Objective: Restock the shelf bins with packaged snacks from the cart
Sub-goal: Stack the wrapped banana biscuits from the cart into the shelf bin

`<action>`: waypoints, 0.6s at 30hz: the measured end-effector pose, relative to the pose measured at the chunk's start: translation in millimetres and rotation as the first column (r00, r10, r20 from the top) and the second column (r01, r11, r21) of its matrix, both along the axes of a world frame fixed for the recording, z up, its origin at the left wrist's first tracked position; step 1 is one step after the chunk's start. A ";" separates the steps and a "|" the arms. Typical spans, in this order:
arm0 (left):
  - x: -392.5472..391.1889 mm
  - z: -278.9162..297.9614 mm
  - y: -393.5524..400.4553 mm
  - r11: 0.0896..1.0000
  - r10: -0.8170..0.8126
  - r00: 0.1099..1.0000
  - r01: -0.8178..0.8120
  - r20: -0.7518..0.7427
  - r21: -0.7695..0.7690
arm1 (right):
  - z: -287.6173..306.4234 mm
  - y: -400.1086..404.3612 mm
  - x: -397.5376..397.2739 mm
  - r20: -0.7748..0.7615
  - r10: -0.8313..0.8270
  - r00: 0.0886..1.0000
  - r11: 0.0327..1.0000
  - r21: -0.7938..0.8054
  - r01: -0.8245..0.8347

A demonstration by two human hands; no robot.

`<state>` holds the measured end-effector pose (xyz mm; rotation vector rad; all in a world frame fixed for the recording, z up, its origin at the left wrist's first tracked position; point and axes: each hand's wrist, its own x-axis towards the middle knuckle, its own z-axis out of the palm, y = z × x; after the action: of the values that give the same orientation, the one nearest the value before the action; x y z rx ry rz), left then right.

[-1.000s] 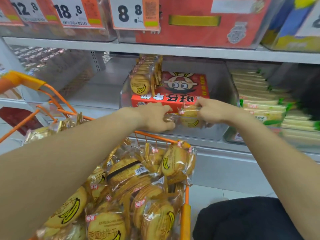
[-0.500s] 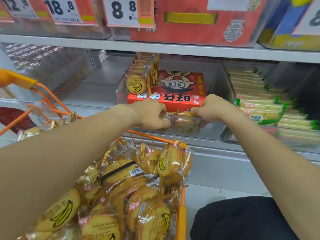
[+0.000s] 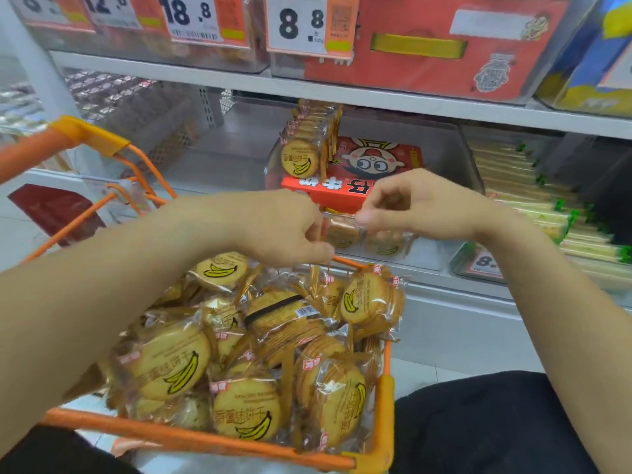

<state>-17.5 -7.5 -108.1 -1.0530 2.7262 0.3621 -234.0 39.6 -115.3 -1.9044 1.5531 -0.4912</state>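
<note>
A banana biscuit packet (image 3: 342,231) lies low in the front of the clear shelf bin (image 3: 455,186), behind its wall. My left hand (image 3: 284,230) has its fingers curled at the packet's left end. My right hand (image 3: 413,203) is a little higher, with blurred fingertips pinched at the packet's upper right corner. A second packet (image 3: 388,241) lies to its right. More packets (image 3: 302,155) stand in a row at the bin's back left, beside a red cartoon box (image 3: 372,172). The orange cart (image 3: 219,439) below my arms is piled with the same packets (image 3: 246,410).
A neighbouring bin on the right holds green-and-cream wafer packs (image 3: 547,227). The upper shelf carries price tags (image 3: 301,25) and a big red box (image 3: 444,46). Left of the bin the shelf board (image 3: 212,159) is bare. My dark-clothed knee (image 3: 478,422) is at the lower right.
Both hands carried a packet down behind the bin's front wall. The right hand has since risen above the wall, and the camera has tilted down.
</note>
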 end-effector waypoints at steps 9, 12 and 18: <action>40.2 -26.3 49.9 0.991 0.103 0.994 -0.106 0.037 0.083 | 3.7 14.3 33.1 -0.391 0.256 0.884 0.918 0.384 -0.096; 50.3 -31.9 59.5 0.987 0.130 0.986 -0.118 -0.105 0.113 | -3.4 13.4 38.4 -0.431 0.287 0.856 0.916 0.386 -0.113; 66.3 -35.5 66.6 0.969 0.171 0.948 -0.112 -0.269 0.220 | 0.1 10.5 27.5 -0.390 0.253 0.885 0.944 0.300 -0.138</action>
<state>48.8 59.0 -143.6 -1.2263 2.7831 0.8607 -206.5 50.1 -115.2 -2.0115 1.5630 0.2337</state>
